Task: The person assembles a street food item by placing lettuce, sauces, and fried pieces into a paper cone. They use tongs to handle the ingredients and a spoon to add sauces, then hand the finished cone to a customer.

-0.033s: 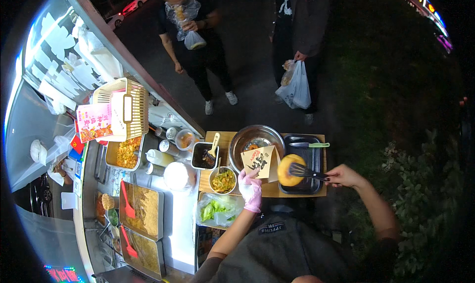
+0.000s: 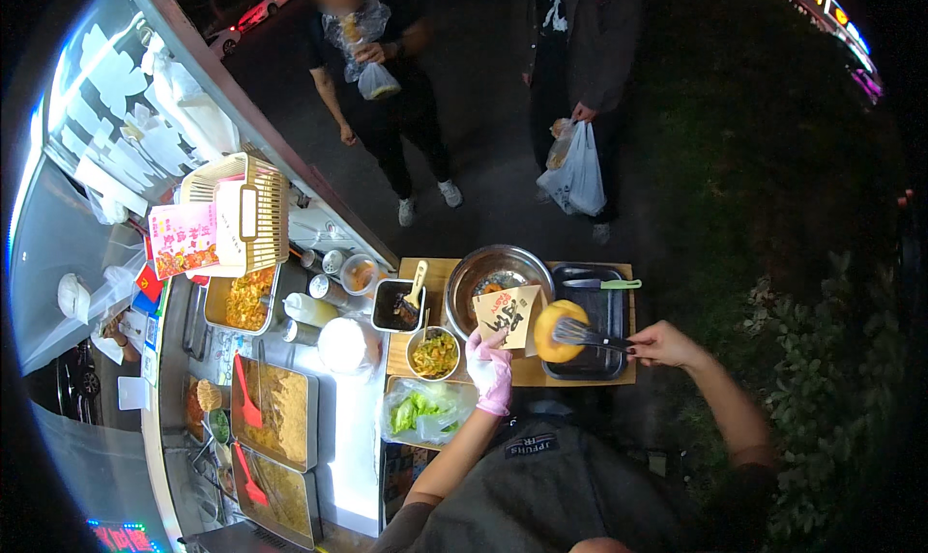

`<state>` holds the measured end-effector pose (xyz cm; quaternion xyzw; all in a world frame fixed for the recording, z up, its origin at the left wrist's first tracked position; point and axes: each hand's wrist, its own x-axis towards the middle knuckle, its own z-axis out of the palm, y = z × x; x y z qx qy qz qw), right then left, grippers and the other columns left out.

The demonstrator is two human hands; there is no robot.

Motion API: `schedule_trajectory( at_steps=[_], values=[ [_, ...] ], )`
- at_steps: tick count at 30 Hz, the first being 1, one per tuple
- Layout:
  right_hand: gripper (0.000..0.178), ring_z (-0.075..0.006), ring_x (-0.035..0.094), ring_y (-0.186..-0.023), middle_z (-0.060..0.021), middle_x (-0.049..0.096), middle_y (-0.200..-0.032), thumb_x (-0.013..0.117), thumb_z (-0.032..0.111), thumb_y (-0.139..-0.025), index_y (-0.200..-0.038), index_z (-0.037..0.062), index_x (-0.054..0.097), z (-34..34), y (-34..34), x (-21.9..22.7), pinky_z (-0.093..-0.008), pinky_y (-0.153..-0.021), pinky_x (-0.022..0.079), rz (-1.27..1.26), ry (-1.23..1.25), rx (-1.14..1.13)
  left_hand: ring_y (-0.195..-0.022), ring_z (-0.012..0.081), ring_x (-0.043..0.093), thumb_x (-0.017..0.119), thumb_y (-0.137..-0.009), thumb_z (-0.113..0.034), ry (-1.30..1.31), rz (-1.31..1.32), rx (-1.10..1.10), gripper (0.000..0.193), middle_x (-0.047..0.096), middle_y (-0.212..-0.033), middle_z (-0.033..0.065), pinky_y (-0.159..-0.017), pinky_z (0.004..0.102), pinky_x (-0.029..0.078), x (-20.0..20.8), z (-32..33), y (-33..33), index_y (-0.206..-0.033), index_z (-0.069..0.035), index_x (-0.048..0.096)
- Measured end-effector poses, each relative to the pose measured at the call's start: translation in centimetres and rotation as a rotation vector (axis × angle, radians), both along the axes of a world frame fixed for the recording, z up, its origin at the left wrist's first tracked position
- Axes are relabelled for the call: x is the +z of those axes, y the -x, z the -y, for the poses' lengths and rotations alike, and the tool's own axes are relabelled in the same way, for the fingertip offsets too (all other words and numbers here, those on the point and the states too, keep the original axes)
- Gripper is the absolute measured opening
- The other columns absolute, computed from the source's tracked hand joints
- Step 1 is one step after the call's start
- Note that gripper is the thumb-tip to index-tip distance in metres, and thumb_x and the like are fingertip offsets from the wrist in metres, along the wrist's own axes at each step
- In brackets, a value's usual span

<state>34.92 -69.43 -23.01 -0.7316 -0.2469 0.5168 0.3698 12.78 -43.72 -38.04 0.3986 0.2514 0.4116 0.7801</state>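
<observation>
Night food stall: filling a paper pouch at the griddle tray

The gloved left hand (image 2: 490, 369) grips a paper pouch (image 2: 509, 313); the right hand (image 2: 659, 343) clasps a spatula (image 2: 585, 334) on the yellow bun (image 2: 558, 329), over a black tray (image 2: 609, 311) on the wooden table (image 2: 430, 273), beside a metal bowl (image 2: 495, 268).

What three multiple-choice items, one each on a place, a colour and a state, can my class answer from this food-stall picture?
1. Where does the round yellow flatbread lie?
A. in the black rectangular tray
B. in the woven basket
C. on the ground

2. What colour is the glove on the left hand?
A. blue
B. pink
C. black

3. What is the right hand doing?
A. resting empty
B. holding a cup
C. gripping the dark-handled metal spatula

Key: 1 A, the flatbread sits at the tray's left end; 2 B, the glove holding the tan paper pouch is pink; 3 C, its fingers close on the handle, blade against the flatbread.
</observation>
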Motion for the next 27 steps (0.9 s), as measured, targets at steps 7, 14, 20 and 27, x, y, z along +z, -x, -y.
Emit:
schedule_trajectory(
  at_steps=[7, 14, 20, 27],
  values=[
    [0.026, -0.0043, 0.057, -0.065, -0.0061, 0.072, -0.09, 0.062, 0.003, -0.095, -0.118, -0.0055, 0.067, -2.2, 3.1, -1.3, -0.022, -0.058, 0.049, 0.025, -0.143, -0.165, -0.101, 0.0161, 0.058, 0.058, -0.094, -0.006, -0.727, -0.276, -0.123, 0.025, 0.059, -0.109, 0.0077, -0.077, 0.0245, 0.051, 7.3, 1.1, -0.6, -0.118, -0.001, 0.055],
    [0.029, -0.005, 0.057, -0.066, -0.0074, 0.072, -0.092, 0.064, 0.004, -0.093, -0.121, -0.0052, 0.065, -2.7, 4.2, -0.4, -0.0219, -0.06, 0.049, 0.064, -0.2, -0.17, -0.073, 0.0055, 0.05, 0.065, -0.094, -0.013, -0.008, -0.316, -0.05, 0.041, 0.057, -0.088, 0.0024, -0.065, 0.0189, 0.042, 12.3, -1.5, -1.6, -0.126, -0.003, 0.041],
    [0.03, -0.0048, 0.057, -0.067, -0.0061, 0.072, -0.09, 0.068, 0.007, -0.092, -0.119, -0.0045, 0.066, -3.7, 5.0, 0.6, -0.0219, -0.062, 0.05, 0.085, -0.255, -0.184, -0.09, 0.0202, 0.065, 0.06, -0.09, -0.014, 0.36, -0.056, -0.214, 0.03, 0.067, -0.101, 0.0103, -0.086, 0.0331, 0.053, 12.6, -4.3, -1.4, -0.116, 0.001, 0.062],
    [0.031, -0.011, 0.064, -0.074, -0.0079, 0.073, -0.09, 0.071, 0.012, -0.089, -0.117, -0.0006, 0.068, -5.0, 5.8, 1.4, -0.0263, -0.067, 0.052, 0.292, -0.271, -0.114, -0.105, 0.0224, 0.064, 0.065, -0.093, -0.017, 0.31, -0.109, -0.485, 0.041, 0.063, -0.119, 0.0095, -0.089, 0.0396, 0.056, 17.0, -3.0, -1.1, -0.129, -0.006, 0.05]
  ],
)
